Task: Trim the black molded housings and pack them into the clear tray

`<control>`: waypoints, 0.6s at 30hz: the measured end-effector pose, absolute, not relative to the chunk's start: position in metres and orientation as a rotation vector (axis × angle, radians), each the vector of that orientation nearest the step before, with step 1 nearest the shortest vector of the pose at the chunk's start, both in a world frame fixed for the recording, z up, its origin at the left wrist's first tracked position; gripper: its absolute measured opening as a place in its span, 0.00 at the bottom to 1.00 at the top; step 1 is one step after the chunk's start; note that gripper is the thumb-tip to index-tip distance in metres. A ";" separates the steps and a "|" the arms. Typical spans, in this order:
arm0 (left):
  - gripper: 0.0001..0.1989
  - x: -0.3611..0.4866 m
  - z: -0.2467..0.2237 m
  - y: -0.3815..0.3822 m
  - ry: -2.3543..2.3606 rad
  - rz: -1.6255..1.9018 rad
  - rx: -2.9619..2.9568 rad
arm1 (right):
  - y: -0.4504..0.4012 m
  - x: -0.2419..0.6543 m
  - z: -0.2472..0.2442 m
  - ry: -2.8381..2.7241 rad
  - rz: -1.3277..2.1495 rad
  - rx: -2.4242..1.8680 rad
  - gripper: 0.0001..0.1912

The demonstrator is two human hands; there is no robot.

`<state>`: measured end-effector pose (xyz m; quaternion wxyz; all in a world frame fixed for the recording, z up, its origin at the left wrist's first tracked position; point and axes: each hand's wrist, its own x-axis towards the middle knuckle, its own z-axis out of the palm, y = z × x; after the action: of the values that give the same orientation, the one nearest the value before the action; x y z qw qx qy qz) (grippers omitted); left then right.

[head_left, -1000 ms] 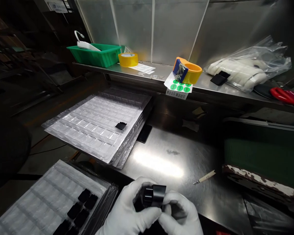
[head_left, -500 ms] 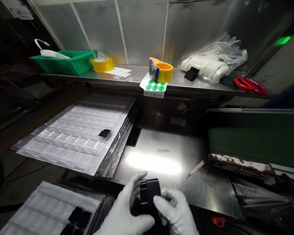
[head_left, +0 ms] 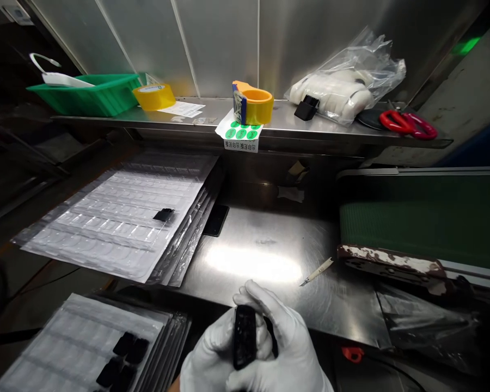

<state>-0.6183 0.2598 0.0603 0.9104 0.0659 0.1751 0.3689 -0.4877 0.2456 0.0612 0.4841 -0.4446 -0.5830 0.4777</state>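
Observation:
Both hands wear white gloves and meet at the bottom centre, in front of the steel table's edge. Between them is a small black plastic part [head_left: 245, 336], an oblong block tilted nearly upright with a shiny narrow face towards me. My left hand [head_left: 210, 351] closes around its left side. My right hand [head_left: 288, 343] wraps it from the right, thumb at the lower end and fingers bent over the top. Another dark edge shows among the right fingers; whether it belongs to the same part I cannot tell.
Stacked clear trays [head_left: 106, 218] stand at left, one black piece [head_left: 163, 214] on top. A lower tray stack [head_left: 61, 343] holds several black pieces. A craft knife [head_left: 316, 271] and a dark phone-like slab [head_left: 216, 220] lie on the steel table [head_left: 261, 294]. A green conveyor [head_left: 424, 218] is at right; a shelf [head_left: 204, 128] carries tape.
The black part has been turned in my hands, so its slotted side no longer shows. My right fingers have come over its top, and my left hand has closed in. The view has shifted slightly.

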 end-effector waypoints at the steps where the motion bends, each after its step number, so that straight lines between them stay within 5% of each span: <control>1: 0.13 -0.614 0.060 0.258 0.349 0.768 0.127 | 0.247 -0.485 0.063 -1.420 1.132 -1.072 0.62; 10: 0.16 -0.591 0.056 0.242 0.367 0.882 0.020 | 0.244 -0.476 0.062 -1.209 1.355 -1.204 0.62; 18: 0.18 -0.611 0.029 0.203 0.743 1.116 -0.099 | 0.243 -0.498 0.022 -1.345 1.712 -1.172 0.39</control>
<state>-0.6108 0.2027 0.0286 0.7824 -0.0459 0.3443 0.5169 -0.4982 0.2426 0.0218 0.3286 -0.4476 -0.5138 0.6540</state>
